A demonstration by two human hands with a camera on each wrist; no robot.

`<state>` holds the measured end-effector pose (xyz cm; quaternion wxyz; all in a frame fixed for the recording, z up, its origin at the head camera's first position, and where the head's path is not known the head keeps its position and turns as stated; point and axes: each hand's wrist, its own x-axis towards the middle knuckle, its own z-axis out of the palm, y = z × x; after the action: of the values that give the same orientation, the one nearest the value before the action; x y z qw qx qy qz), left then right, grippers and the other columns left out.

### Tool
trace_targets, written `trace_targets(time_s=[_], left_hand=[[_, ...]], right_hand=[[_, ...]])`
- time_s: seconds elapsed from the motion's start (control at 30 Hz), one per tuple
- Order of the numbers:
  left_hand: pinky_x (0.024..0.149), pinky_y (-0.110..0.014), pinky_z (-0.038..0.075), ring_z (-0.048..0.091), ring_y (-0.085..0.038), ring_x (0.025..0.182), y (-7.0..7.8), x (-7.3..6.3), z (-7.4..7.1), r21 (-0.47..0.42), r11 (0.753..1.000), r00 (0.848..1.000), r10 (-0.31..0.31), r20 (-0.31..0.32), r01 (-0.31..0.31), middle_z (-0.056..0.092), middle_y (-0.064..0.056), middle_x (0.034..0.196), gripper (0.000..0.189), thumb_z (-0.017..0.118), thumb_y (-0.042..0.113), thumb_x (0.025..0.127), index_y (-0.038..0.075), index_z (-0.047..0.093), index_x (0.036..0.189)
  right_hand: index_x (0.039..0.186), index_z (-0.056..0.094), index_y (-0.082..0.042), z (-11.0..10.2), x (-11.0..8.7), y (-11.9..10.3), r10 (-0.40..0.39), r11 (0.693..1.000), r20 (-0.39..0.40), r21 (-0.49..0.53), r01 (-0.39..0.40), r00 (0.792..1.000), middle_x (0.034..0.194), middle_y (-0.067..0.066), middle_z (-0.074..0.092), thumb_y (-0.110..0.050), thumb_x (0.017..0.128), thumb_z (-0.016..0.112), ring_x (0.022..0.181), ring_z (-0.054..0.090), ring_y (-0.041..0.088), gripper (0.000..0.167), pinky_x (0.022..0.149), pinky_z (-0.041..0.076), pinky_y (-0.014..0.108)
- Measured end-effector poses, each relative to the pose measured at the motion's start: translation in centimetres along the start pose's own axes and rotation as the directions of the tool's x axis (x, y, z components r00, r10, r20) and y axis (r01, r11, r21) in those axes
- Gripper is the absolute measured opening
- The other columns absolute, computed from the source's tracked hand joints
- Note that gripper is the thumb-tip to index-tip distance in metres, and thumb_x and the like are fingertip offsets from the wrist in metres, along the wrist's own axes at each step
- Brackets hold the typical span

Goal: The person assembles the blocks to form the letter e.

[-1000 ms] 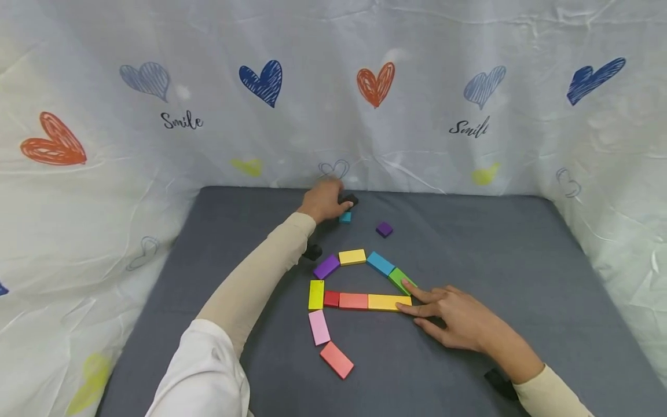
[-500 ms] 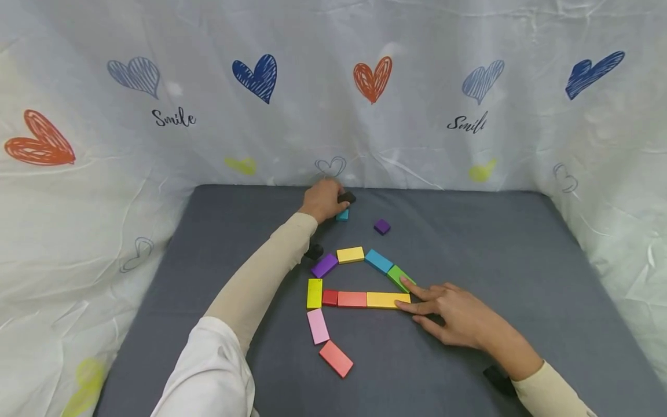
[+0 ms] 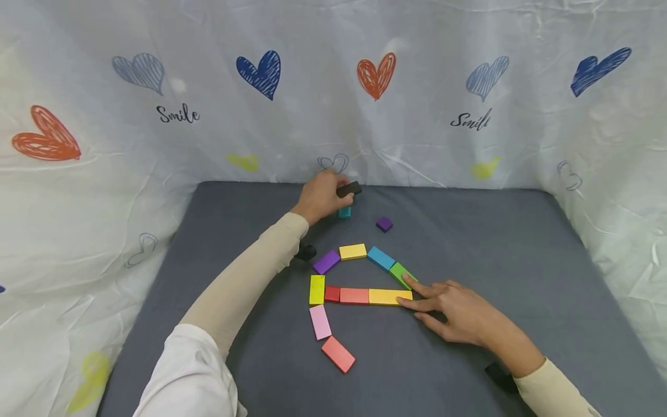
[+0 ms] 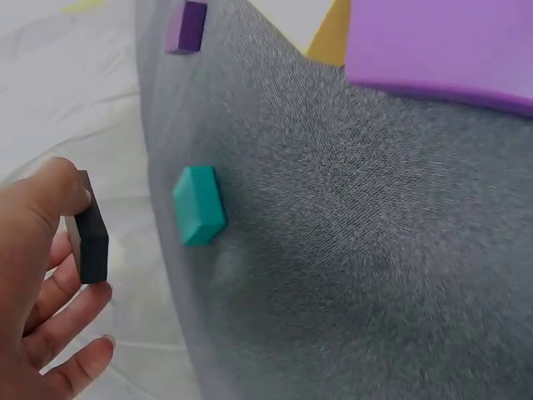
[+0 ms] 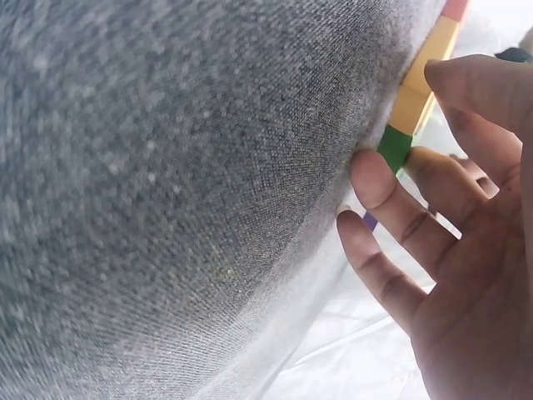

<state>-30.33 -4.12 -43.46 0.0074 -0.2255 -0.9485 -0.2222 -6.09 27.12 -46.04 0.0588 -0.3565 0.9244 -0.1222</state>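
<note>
Near the far edge of the table, my left hand (image 3: 322, 196) pinches a black block (image 3: 350, 189) between thumb and fingers. In the left wrist view that black block (image 4: 93, 242) is apart from the cloth below. Just under the hand lies a small teal block (image 3: 344, 212). My right hand (image 3: 458, 313) has its fingers extended, one fingertip on the green block (image 3: 400, 274) and another on the orange-yellow block (image 3: 385, 297). Left of that, a salmon block (image 3: 354, 296) and a red block (image 3: 332, 294) continue the row to a yellow block (image 3: 316, 289).
A curve of blocks runs through a blue block (image 3: 381, 258), a pale yellow block (image 3: 352, 251) and a purple block (image 3: 326, 262). Below are a pink block (image 3: 320, 322) and a coral block (image 3: 338, 354). A dark purple block (image 3: 384, 224) lies apart. A white curtain (image 3: 312, 133) borders the table.
The left hand has raised the black block slightly above the cloth, and more of the block shows. My right hand stays on the green and orange-yellow blocks. The camera view shifts a little.
</note>
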Motion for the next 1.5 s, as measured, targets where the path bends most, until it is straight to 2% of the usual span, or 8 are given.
trace_targets(time_s=[0.17,0.37,0.63,0.8,1.0,1.13,1.3,1.5], left_hand=[[0.084,-0.037,0.055,0.062,-0.019,0.097,0.6,-1.7,-1.2,-0.037,0.994,0.993,0.100,-0.056,-0.102,0.065,-0.004,0.112,0.035,0.074,0.035,0.096,0.013,0.076,0.123],[0.083,-0.035,0.055,0.063,-0.016,0.100,1.6,-4.4,-2.2,-0.072,0.975,0.972,0.204,-0.114,-0.212,0.066,0.001,0.111,0.035,0.074,0.036,0.095,0.016,0.077,0.124],[0.076,-0.029,0.053,0.059,-0.009,0.091,3.7,-8.1,-2.9,-0.110,0.948,0.952,0.287,-0.103,-0.298,0.065,0.004,0.113,0.036,0.071,0.037,0.097,0.018,0.075,0.128],[0.075,-0.025,0.052,0.057,-0.006,0.089,4.8,-10.5,-2.8,-0.127,0.925,0.932,0.346,-0.108,-0.358,0.063,0.008,0.112,0.033,0.071,0.038,0.098,0.020,0.077,0.125],[0.071,-0.024,0.048,0.055,-0.003,0.082,6.4,-13.5,-2.5,-0.124,0.877,0.884,0.450,-0.122,-0.464,0.067,0.008,0.108,0.032,0.071,0.038,0.098,0.019,0.078,0.122],[0.075,-0.026,0.047,0.053,-0.003,0.080,7.4,-15.6,-2.1,-0.106,0.855,0.859,0.492,-0.139,-0.507,0.066,0.009,0.105,0.031,0.073,0.038,0.096,0.019,0.079,0.121],[0.080,-0.027,0.046,0.057,-0.002,0.088,8.5,-17.9,-1.4,-0.077,0.841,0.841,0.523,-0.140,-0.536,0.068,0.011,0.108,0.030,0.075,0.038,0.095,0.022,0.079,0.120],[0.078,-0.023,0.045,0.056,0.000,0.087,9.2,-20.0,-0.7,-0.095,0.835,0.840,0.533,-0.102,-0.542,0.067,0.013,0.106,0.029,0.076,0.039,0.094,0.024,0.079,0.119]], right_hand=[[0.147,0.061,-0.041,0.0,0.1,0.0,0.000,1.000,-0.001,-0.006,0.000,1.000,0.162,0.000,0.048,-0.033,0.102,0.072,0.089,0.059,0.001,0.047,0.096,0.053,0.048],[0.147,0.061,-0.040,0.1,0.0,0.0,-0.008,1.000,-0.003,-0.012,0.008,1.000,0.161,0.001,0.049,-0.033,0.102,0.072,0.097,0.066,0.007,0.047,0.097,0.054,0.051],[0.147,0.061,-0.040,0.1,0.0,0.1,-0.018,1.000,-0.007,-0.004,0.018,1.000,0.161,0.002,0.050,-0.032,0.101,0.072,0.096,0.065,0.007,0.048,0.095,0.054,0.051],[0.148,0.060,-0.039,0.2,0.0,0.1,-0.024,1.000,-0.005,0.004,0.024,1.000,0.160,0.002,0.050,-0.032,0.101,0.072,0.089,0.061,0.003,0.048,0.095,0.054,0.052],[0.148,0.060,-0.040,0.3,0.0,0.2,-0.031,1.000,-0.024,0.001,0.032,0.999,0.160,0.002,0.051,-0.031,0.101,0.073,0.085,0.060,0.001,0.049,0.094,0.054,0.051],[0.147,0.061,-0.040,0.3,0.0,0.2,-0.035,0.999,-0.031,-0.007,0.035,0.999,0.160,0.001,0.050,-0.031,0.101,0.073,0.085,0.059,0.001,0.049,0.092,0.055,0.049],[0.147,0.061,-0.040,0.4,-0.1,0.2,-0.030,1.000,-0.030,-0.004,0.030,0.999,0.161,0.000,0.050,-0.031,0.101,0.074,0.084,0.058,0.002,0.049,0.085,0.054,0.044],[0.146,0.062,-0.041,0.3,0.0,0.1,-0.017,1.000,-0.031,0.002,0.017,0.999,0.161,0.000,0.050,-0.031,0.100,0.075,0.074,0.047,-0.002,0.048,0.076,0.048,0.034]])
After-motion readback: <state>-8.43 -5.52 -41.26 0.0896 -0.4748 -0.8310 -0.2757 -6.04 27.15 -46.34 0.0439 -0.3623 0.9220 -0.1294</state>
